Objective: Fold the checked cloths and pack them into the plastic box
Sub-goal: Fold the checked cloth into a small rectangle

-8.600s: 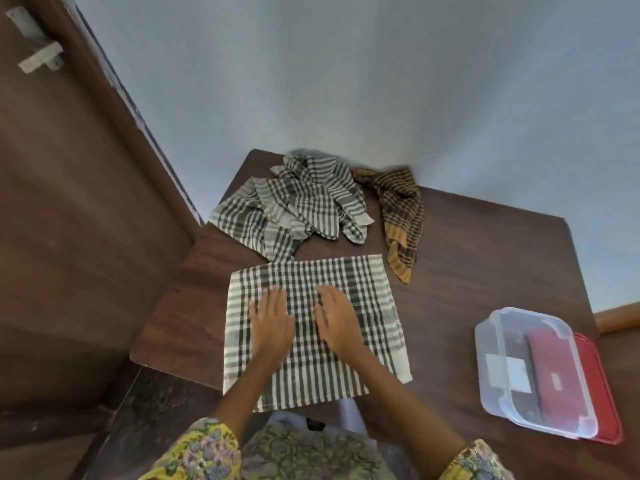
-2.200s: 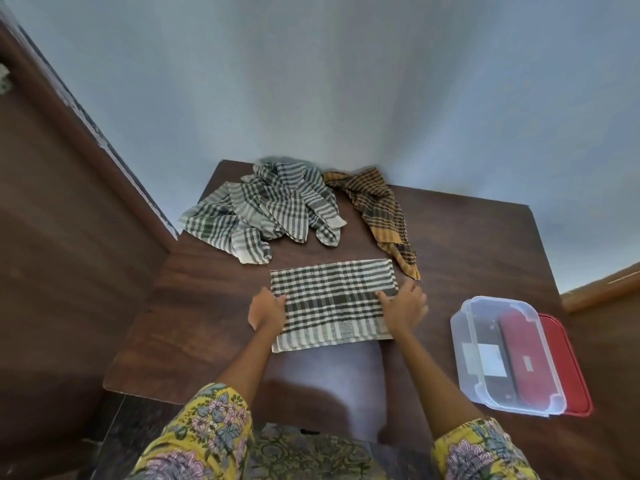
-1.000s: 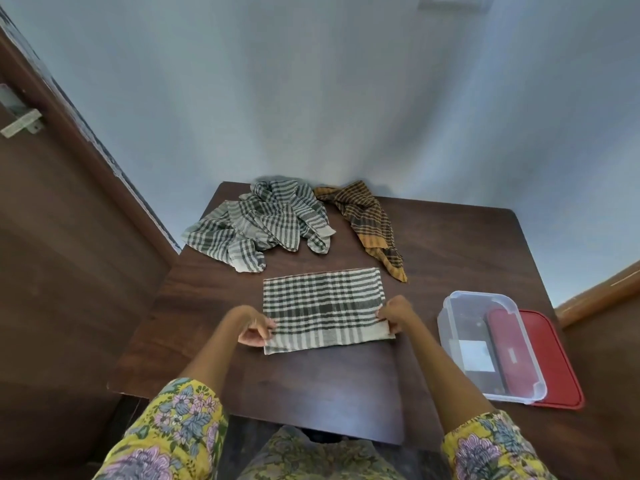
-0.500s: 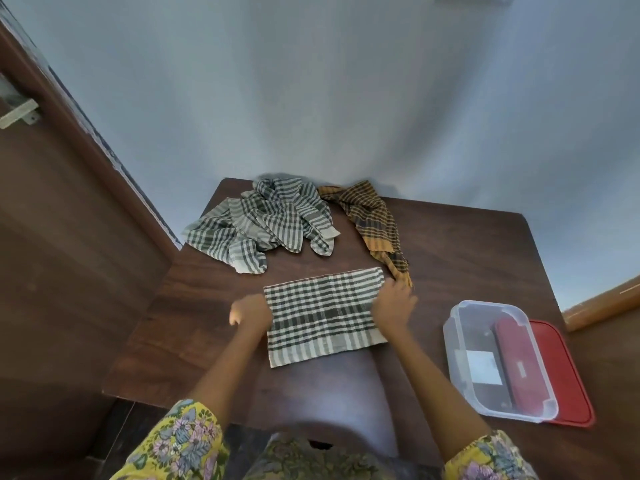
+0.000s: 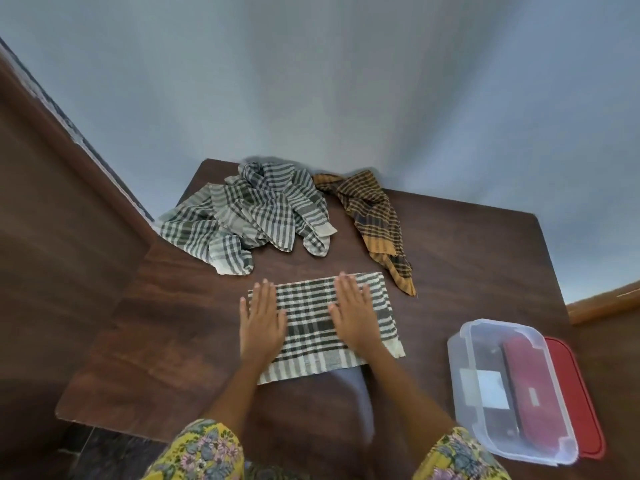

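Head view: hands are now lying flat on the folded green-checked cloth (image 5: pixel 311 327), where half a second ago they were gripping its side edges. Left hand (image 5: pixel 260 322) is pressing on the cloth's left end with fingers straight and slightly spread, part of the palm overhanging onto the dark wood-grain table (image 5: pixel 467 265). Right hand (image 5: pixel 353 315) is pressing palm-down right of the cloth's centre, fingers extended and pointing away from the body; neither hand is grasping anything. Both forearms are reaching forward from yellow floral sleeves (image 5: pixel 204 452). Folded cloth is lying as a flat rectangle near the table's front edge, woven with dark stripes and a pale border. Behind it, a crumpled heap of green-checked cloths (image 5: pixel 249 216) and a rumpled orange-checked cloth (image 5: pixel 374 216) are lying side by side. Clear plastic box (image 5: pixel 509 389) is sitting at the right, resting on a red lid (image 5: pixel 575 393), well apart from the folded cloth.
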Action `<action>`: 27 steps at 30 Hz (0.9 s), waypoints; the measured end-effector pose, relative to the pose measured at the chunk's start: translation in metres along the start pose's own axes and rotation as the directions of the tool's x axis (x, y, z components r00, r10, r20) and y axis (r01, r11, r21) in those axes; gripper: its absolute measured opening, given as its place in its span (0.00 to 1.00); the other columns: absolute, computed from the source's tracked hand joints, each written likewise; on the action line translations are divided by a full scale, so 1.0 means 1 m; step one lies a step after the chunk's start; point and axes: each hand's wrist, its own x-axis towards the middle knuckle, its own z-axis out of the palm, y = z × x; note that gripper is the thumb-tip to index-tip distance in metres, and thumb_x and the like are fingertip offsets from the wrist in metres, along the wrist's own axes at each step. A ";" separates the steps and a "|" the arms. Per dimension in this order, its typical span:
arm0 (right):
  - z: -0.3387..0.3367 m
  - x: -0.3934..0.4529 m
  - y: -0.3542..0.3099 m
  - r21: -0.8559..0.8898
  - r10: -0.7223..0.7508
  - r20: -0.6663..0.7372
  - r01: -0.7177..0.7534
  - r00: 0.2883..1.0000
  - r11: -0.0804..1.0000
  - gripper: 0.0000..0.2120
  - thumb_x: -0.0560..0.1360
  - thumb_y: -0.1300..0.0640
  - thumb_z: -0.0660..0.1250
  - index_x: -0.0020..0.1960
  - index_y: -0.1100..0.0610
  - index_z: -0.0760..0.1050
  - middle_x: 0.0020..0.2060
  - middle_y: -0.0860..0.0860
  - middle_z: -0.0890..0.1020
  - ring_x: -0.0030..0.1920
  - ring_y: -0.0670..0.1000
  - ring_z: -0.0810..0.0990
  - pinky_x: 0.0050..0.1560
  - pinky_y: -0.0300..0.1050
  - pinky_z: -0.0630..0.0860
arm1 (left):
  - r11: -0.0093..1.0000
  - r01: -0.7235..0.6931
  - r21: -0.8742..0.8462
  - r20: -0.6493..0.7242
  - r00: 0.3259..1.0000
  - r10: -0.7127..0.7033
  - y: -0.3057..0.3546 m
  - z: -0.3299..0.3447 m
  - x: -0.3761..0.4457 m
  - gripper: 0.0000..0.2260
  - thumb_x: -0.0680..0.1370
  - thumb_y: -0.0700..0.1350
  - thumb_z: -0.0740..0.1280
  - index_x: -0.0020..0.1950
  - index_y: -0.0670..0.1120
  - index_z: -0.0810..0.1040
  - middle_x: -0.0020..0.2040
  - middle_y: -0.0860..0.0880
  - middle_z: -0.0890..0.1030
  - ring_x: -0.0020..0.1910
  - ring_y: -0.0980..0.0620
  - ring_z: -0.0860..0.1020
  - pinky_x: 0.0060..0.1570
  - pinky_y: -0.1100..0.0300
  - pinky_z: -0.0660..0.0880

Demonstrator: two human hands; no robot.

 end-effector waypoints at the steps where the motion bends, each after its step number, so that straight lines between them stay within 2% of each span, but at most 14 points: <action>1: -0.005 0.000 0.009 -0.015 0.075 -0.025 -0.075 0.997 0.997 0.28 0.81 0.48 0.47 0.77 0.57 0.46 0.77 0.53 0.49 0.77 0.51 0.42 0.75 0.51 0.36 | 0.998 0.058 0.020 0.002 0.998 -0.058 -0.008 -0.004 0.003 0.30 0.77 0.53 0.42 0.77 0.41 0.51 0.78 0.44 0.52 0.78 0.46 0.48 0.75 0.46 0.42; 3: -0.012 0.004 0.013 -0.063 0.190 -0.037 -0.192 0.981 0.979 0.27 0.81 0.50 0.47 0.76 0.61 0.47 0.77 0.56 0.51 0.77 0.54 0.46 0.75 0.53 0.38 | 0.985 0.136 0.102 0.025 0.990 -0.139 -0.012 -0.012 0.009 0.28 0.80 0.50 0.47 0.77 0.38 0.48 0.78 0.40 0.49 0.78 0.42 0.45 0.75 0.43 0.41; 5: -0.012 0.009 -0.006 -0.047 0.238 -0.054 -0.240 0.970 0.970 0.27 0.81 0.51 0.46 0.76 0.62 0.46 0.76 0.59 0.49 0.77 0.56 0.45 0.75 0.54 0.37 | 0.984 0.121 0.131 -0.006 0.993 -0.121 0.005 -0.016 0.010 0.28 0.81 0.47 0.51 0.76 0.36 0.47 0.77 0.37 0.48 0.77 0.40 0.45 0.74 0.42 0.39; 7: -0.008 0.007 -0.035 -0.013 0.129 -0.061 -0.130 0.990 0.991 0.26 0.81 0.53 0.45 0.76 0.63 0.48 0.76 0.59 0.50 0.77 0.57 0.47 0.75 0.53 0.34 | 0.991 0.008 0.134 -0.038 0.999 -0.003 0.033 -0.011 0.001 0.26 0.79 0.44 0.52 0.76 0.35 0.52 0.76 0.36 0.52 0.77 0.39 0.51 0.74 0.45 0.42; 9: 0.003 -0.005 -0.052 -0.047 -0.031 -0.055 0.029 0.998 0.998 0.25 0.80 0.53 0.46 0.74 0.63 0.56 0.75 0.58 0.57 0.75 0.56 0.56 0.75 0.55 0.36 | 0.989 -0.104 0.101 0.015 0.995 0.103 0.051 -0.008 -0.014 0.25 0.77 0.45 0.51 0.71 0.35 0.67 0.72 0.36 0.67 0.72 0.40 0.66 0.75 0.48 0.52; 10: 0.005 -0.009 -0.052 -0.066 -0.036 -0.059 0.032 0.998 0.997 0.25 0.80 0.52 0.46 0.74 0.62 0.57 0.74 0.57 0.59 0.75 0.56 0.57 0.75 0.55 0.38 | 0.989 -0.127 0.082 0.041 0.991 0.124 0.052 -0.008 -0.019 0.26 0.76 0.46 0.49 0.68 0.36 0.71 0.69 0.38 0.71 0.69 0.41 0.70 0.74 0.48 0.52; 11: 0.003 -0.008 -0.048 -0.042 0.031 -0.049 -0.033 0.998 0.999 0.26 0.80 0.51 0.47 0.75 0.61 0.55 0.75 0.56 0.58 0.76 0.55 0.54 0.75 0.54 0.38 | 0.992 -0.114 0.056 0.056 0.992 0.111 0.047 -0.008 -0.021 0.27 0.76 0.48 0.47 0.69 0.36 0.70 0.70 0.39 0.69 0.70 0.41 0.69 0.74 0.47 0.50; 12: -0.001 -0.004 -0.040 -0.006 0.138 -0.030 -0.139 0.990 0.990 0.26 0.81 0.50 0.47 0.76 0.60 0.52 0.76 0.55 0.56 0.77 0.54 0.52 0.75 0.53 0.40 | 0.995 -0.091 0.051 0.065 0.994 0.087 0.039 -0.008 -0.019 0.28 0.78 0.49 0.44 0.73 0.37 0.64 0.74 0.40 0.63 0.74 0.42 0.63 0.75 0.46 0.48; 14: -0.013 0.005 -0.020 -0.017 0.280 -0.060 -0.281 0.958 0.959 0.26 0.80 0.49 0.49 0.75 0.59 0.53 0.75 0.56 0.59 0.75 0.55 0.56 0.74 0.55 0.49 | 0.997 -0.013 0.073 0.116 0.993 0.005 0.020 -0.012 -0.007 0.25 0.82 0.50 0.43 0.77 0.41 0.51 0.78 0.44 0.51 0.78 0.46 0.50 0.75 0.45 0.47; 16: -0.034 0.020 -0.003 -0.083 0.265 -0.088 -0.272 0.960 0.959 0.25 0.78 0.52 0.53 0.73 0.58 0.58 0.70 0.57 0.66 0.70 0.57 0.64 0.68 0.56 0.61 | 0.995 0.075 0.071 0.081 0.993 -0.081 0.004 -0.025 0.015 0.24 0.83 0.51 0.50 0.77 0.44 0.53 0.78 0.45 0.55 0.77 0.46 0.52 0.74 0.44 0.53; 18: -0.055 0.038 0.013 -0.177 0.175 -0.006 -0.174 0.985 0.969 0.24 0.76 0.53 0.56 0.71 0.57 0.62 0.65 0.57 0.71 0.64 0.59 0.67 0.63 0.56 0.63 | 0.996 0.091 0.007 0.112 0.990 -0.091 -0.007 -0.047 0.041 0.24 0.80 0.53 0.60 0.73 0.46 0.62 0.71 0.45 0.66 0.72 0.44 0.62 0.70 0.45 0.61; 21: -0.077 0.059 0.025 -0.248 0.133 0.185 -0.084 0.974 0.965 0.18 0.75 0.50 0.59 0.61 0.57 0.71 0.59 0.59 0.73 0.62 0.60 0.67 0.62 0.58 0.63 | 0.986 0.049 -0.161 0.312 0.950 0.004 -0.016 -0.075 0.064 0.21 0.76 0.49 0.68 0.67 0.45 0.69 0.60 0.44 0.78 0.61 0.45 0.74 0.60 0.52 0.70; 25: -0.083 0.056 0.028 -0.180 0.128 0.284 -0.078 0.950 0.981 0.14 0.75 0.50 0.62 0.55 0.58 0.72 0.59 0.58 0.72 0.64 0.60 0.66 0.64 0.57 0.63 | 0.953 -0.002 -0.303 0.428 0.893 0.138 -0.010 -0.090 0.059 0.19 0.77 0.37 0.64 0.66 0.43 0.65 0.50 0.41 0.78 0.47 0.46 0.77 0.46 0.58 0.71; 27: -0.088 0.048 0.030 -0.104 0.134 0.311 -0.106 0.941 0.989 0.10 0.75 0.54 0.62 0.54 0.56 0.70 0.53 0.55 0.75 0.59 0.58 0.70 0.62 0.55 0.64 | 0.957 -0.058 -0.285 0.481 0.855 0.195 0.000 -0.096 0.056 0.18 0.77 0.34 0.63 0.65 0.43 0.66 0.55 0.40 0.75 0.49 0.47 0.75 0.46 0.59 0.70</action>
